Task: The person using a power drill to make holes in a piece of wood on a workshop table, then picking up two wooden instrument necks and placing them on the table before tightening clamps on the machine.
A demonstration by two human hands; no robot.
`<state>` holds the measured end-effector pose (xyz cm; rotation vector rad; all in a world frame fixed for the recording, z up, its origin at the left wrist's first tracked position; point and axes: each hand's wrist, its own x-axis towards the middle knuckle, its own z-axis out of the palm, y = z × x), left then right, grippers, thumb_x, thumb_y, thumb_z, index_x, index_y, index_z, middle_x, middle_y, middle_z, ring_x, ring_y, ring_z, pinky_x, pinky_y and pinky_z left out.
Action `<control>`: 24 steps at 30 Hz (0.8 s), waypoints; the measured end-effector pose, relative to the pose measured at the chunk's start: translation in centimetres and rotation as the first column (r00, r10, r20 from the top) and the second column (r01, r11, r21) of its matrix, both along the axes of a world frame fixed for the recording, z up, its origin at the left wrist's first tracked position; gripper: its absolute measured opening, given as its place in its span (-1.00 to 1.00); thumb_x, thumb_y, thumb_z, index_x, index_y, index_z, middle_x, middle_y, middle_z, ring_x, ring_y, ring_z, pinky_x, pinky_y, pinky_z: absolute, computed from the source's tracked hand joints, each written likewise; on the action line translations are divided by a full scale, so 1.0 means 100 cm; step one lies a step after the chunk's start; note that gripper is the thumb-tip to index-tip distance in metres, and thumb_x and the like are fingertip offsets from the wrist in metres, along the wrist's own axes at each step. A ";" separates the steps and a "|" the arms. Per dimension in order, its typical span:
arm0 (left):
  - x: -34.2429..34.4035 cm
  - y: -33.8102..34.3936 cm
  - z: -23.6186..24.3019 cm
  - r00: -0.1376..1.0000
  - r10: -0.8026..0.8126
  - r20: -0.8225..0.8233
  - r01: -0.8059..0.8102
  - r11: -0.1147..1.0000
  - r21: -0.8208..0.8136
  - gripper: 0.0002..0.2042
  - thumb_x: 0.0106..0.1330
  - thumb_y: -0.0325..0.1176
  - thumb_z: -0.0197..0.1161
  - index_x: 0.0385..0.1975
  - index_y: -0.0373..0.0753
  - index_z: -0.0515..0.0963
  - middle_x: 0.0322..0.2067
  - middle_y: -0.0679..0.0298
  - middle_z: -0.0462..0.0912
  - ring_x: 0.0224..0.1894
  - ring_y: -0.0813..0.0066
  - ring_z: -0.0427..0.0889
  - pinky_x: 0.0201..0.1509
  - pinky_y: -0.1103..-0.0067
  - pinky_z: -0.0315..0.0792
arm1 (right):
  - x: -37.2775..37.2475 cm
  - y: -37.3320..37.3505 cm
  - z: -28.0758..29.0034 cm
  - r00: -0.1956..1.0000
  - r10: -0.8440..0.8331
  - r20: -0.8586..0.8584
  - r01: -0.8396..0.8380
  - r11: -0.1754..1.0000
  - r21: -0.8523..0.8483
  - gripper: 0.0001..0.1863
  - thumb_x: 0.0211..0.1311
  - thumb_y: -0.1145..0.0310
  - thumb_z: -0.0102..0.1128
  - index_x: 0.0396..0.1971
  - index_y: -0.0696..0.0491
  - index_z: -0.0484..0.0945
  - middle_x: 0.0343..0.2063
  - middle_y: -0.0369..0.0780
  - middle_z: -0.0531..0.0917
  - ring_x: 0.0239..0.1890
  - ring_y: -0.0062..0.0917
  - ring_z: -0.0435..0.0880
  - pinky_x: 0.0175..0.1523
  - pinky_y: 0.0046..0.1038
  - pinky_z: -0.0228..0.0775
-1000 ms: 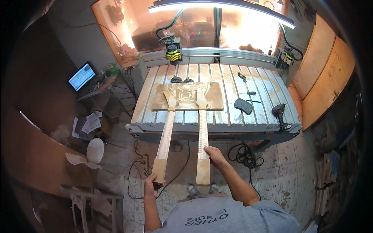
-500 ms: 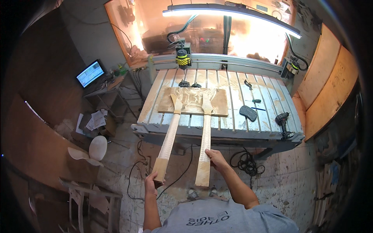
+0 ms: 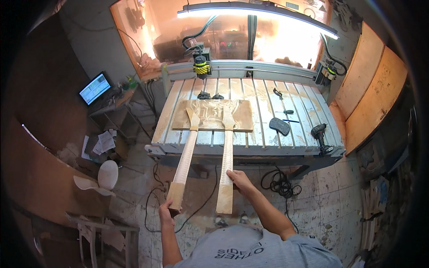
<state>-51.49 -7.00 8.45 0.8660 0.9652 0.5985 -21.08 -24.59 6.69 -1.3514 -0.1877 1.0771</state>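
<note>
My left hand [image 3: 167, 211] grips the wide lower end of the left wooden guitar neck [image 3: 186, 158]. My right hand [image 3: 237, 179] is closed on the right neck [image 3: 227, 149], thumb on its face near the lower part. Both necks have pale, fretted faces and reach away from me, their headstocks lying over a carved wooden board [image 3: 241, 116] on the slotted CNC machine bed [image 3: 169, 114]. Two black objects [image 3: 204, 95] sit at the board's far edge.
A spindle [image 3: 201, 67] hangs over the bed. A drill [image 3: 318, 136], black pad [image 3: 279, 126] and small tools [image 3: 288, 112] lie at right. A monitor [image 3: 94, 87] and white chair [image 3: 107, 174] stand left; coiled cable [image 3: 281, 187] lies on the floor.
Both hands and necks have shifted slightly left against the machine bed, still held in the same grips. The camera view has swayed a little between frames.
</note>
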 end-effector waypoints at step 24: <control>0.065 -0.115 -0.018 0.728 -0.427 0.536 0.600 0.775 -0.197 -0.39 0.59 0.05 -0.06 0.38 -0.37 0.25 0.15 0.06 0.57 0.12 0.26 0.65 0.22 0.33 0.55 | -0.009 0.012 0.026 0.999 -0.037 -0.019 0.035 0.990 -0.136 -0.71 0.50 0.13 0.13 -0.22 0.07 0.62 -0.52 -0.40 0.57 -0.58 -0.68 0.57 -0.48 -0.53 0.44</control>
